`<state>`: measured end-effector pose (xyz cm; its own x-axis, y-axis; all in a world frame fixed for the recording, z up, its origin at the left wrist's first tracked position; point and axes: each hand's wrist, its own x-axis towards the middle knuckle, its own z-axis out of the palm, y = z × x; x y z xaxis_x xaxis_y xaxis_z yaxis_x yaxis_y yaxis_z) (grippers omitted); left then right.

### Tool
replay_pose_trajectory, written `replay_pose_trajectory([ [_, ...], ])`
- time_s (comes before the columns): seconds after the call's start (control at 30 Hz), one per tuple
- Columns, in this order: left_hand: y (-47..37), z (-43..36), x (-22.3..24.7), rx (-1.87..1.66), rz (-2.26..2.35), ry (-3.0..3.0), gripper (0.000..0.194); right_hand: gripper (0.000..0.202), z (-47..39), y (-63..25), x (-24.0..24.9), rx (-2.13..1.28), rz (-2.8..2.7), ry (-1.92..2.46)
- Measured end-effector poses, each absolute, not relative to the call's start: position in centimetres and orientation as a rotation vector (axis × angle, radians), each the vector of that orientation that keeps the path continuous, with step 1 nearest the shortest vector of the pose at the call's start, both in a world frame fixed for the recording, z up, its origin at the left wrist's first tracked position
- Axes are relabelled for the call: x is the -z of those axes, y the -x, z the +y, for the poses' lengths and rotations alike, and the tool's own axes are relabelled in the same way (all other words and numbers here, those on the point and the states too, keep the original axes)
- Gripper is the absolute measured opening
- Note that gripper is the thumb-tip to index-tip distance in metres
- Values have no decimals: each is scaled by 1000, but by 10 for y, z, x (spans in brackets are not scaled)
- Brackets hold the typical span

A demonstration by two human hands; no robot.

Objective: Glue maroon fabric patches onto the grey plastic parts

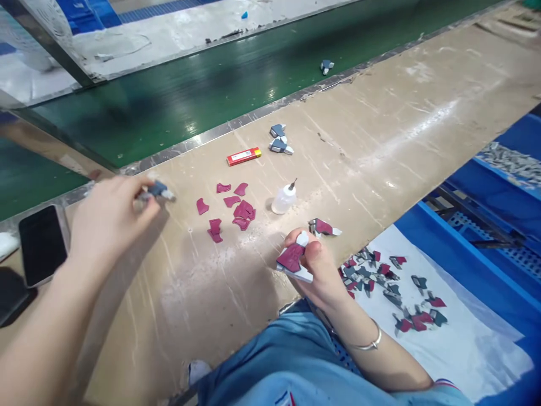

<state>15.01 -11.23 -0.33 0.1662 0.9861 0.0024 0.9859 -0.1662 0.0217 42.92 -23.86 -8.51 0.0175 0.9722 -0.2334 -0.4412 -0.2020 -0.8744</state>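
Note:
My left hand (114, 217) is closed on a small blue-grey and white part (158, 190), held just above the left side of the tan table (203, 321). Near the front edge, my right hand (319, 270) grips a maroon and white piece (291, 257) between thumb and fingers. Right behind it a similar maroon and grey piece (323, 227) lies on the table. Between the hands are several loose maroon pieces (244, 210). A translucent bottle with a dark thin tip (284, 199) stands upright to their right.
Farther back lie a red box (244, 156) and blue-grey parts (279, 145). A phone (43, 245) rests at the left. Beyond the table runs a green belt (169, 107) carrying one part (326, 66). A blue bin (443, 242) with white lining holds several pieces at the right.

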Motion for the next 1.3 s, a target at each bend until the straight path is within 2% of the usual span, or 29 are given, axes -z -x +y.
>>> replay_pose_trajectory([
  [0.1,-134,-180,4,-104,2001,-2368,34,72,-240,-421,85,-1564,-684,1065],
  [0.23,-126,-238,28,-224,1827,-2300,22,69,-239,-407,88,-1653,-735,1013],
  [0.3,-133,-252,39,-327,1840,-2303,25,64,-240,-399,88,-1699,-766,962],
  [0.4,-151,-268,44,-693,1938,-2222,30,54,-244,-388,86,-1736,-830,873],
  [0.57,-192,-289,40,-1045,1395,-1739,43,24,-256,-377,83,-1337,-1263,786],
  [0.63,-204,-293,45,-1205,1391,-1575,37,17,-260,-375,81,-1187,-1429,752],
  [0.7,-212,-297,50,-1336,1409,-1464,25,18,-262,-375,80,-1112,-1507,761],
  [0.8,-213,-302,56,-1405,1405,-1430,16,25,-263,-376,79,-1088,-1535,822],
  [0.97,-212,-305,56,-1405,1462,-1527,15,14,-264,-373,82,-1098,-1546,812],
  [1.13,-212,-305,56,-1361,1482,-1540,8,12,-268,-367,83,-1098,-1431,851],
  [1.2,-210,-306,57,-1268,1469,-1506,16,14,-270,-364,82,-1173,-1333,916],
  [1.3,-207,-308,64,-1229,1419,-1558,67,23,-270,-362,81,-1392,-1109,1014],
])
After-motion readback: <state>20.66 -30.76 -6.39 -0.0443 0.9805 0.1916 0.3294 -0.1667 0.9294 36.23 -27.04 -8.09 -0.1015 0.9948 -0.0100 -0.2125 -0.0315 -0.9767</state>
